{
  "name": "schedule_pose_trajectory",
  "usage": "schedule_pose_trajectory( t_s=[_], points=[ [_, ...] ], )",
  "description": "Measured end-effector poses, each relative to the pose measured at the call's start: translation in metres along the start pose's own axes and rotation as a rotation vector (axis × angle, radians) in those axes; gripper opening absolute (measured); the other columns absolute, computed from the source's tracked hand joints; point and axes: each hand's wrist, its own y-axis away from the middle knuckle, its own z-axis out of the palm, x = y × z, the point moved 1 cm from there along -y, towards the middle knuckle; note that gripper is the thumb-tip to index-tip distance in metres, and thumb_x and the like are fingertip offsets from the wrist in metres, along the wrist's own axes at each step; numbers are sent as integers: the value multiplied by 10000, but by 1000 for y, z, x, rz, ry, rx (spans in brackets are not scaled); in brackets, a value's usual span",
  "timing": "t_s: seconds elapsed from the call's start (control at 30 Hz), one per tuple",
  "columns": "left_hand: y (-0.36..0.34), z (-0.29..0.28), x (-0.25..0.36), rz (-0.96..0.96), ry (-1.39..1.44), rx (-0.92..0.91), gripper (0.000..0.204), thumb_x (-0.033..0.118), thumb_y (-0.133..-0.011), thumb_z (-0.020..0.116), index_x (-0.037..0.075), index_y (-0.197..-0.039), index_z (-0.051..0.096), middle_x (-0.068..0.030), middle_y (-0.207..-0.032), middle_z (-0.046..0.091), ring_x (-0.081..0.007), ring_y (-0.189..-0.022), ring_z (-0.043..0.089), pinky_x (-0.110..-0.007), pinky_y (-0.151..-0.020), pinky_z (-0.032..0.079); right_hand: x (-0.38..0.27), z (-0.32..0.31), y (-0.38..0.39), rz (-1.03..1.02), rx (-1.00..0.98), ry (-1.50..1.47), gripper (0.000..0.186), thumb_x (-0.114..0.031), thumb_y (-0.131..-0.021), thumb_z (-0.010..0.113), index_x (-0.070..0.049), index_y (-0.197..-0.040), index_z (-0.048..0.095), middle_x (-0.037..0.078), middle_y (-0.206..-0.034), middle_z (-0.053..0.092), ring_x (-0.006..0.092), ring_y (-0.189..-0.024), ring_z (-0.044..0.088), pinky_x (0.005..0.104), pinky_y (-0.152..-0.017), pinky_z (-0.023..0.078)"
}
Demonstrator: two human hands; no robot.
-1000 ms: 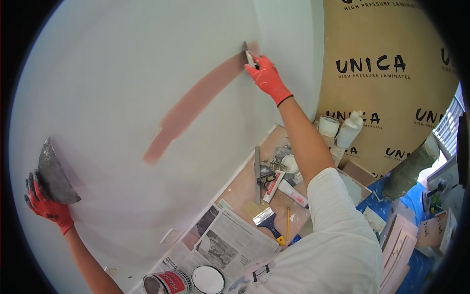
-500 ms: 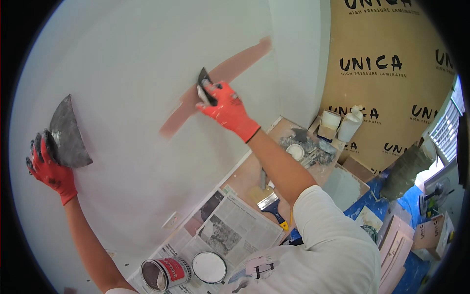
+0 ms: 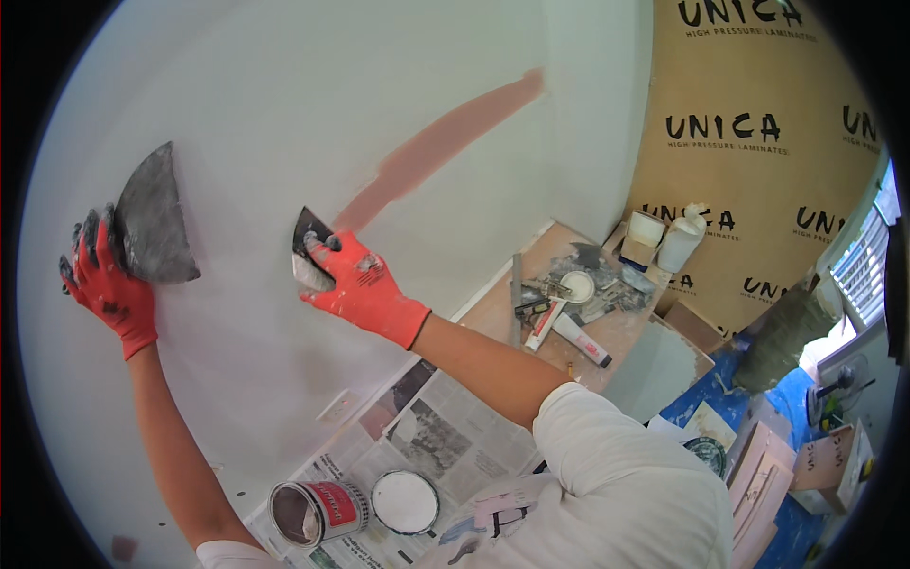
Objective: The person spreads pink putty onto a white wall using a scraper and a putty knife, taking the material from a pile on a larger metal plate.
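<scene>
My left hand [image 3: 116, 296], in a red glove with dark, smeared fingertips, grips a grey half-moon filler plate [image 3: 159, 223] by its left side. Closed in my red-gloved right hand [image 3: 368, 292] is a putty knife [image 3: 310, 230] with a dark blade; pale filler shows beside my fingers. The knife is at the pale wall [image 3: 284, 104], just off the lower left end of a pinkish-brown stripe of filler [image 3: 445, 142]. That stripe slants up to the wall's corner. Whether the blade touches the wall is hard to tell.
Below, newspaper [image 3: 493, 417] lies under an open filler tin [image 3: 318, 512] and its round lid [image 3: 406, 503]. Tubes [image 3: 580, 339], scrapers and a small tub [image 3: 576, 286] crowd the bench. Cardboard [image 3: 739, 180] covers the right side; a fan [image 3: 839, 391] stands beyond.
My right hand has swept the putty knife down and left, from the stripe's middle past its lower end. My left hand, with the plate, sits slightly higher and further right. The paintbrush has gone from sight.
</scene>
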Motion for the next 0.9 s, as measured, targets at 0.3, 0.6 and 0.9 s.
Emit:
schedule_pose_trajectory(
  t_s=[0.3, 0.6, 0.9],
  points=[
    [-8, -11, -8, 62, -21, -28, 558, 311, -878, 610, 192, -1413, 501, -43, -1460, 485, -268, -1391, 385, -486, -1187, 141, 190, -182, 2, 72, 591, -189, 227, -165, -942, 614, 39, -1042, 625, 103, -894, 674, 179, -815, 626, 312, -762, 517],
    [-14, -5, 12, 105, 24, -34, 627, 277, -807, 700, 160, -1391, 504, -27, -1447, 507, -252, -1353, 433, -471, -1172, 199, 363, -319, -69, 320, 742, 157, 407, -235, -895, 630, 23, -1209, 629, 85, -884, 684, 164, -777, 617, 331, -737, 509],
    [-12, -9, 10, 108, -6, -89, 674, 277, -752, 737, 133, -1372, 515, -53, -1416, 536, -276, -1320, 473, -458, -1162, 223, 352, -273, -25, 281, 518, -66, 301, -190, -919, 594, -1, -1140, 670, 119, -842, 674, 168, -771, 615, 315, -732, 496]
  ],
)
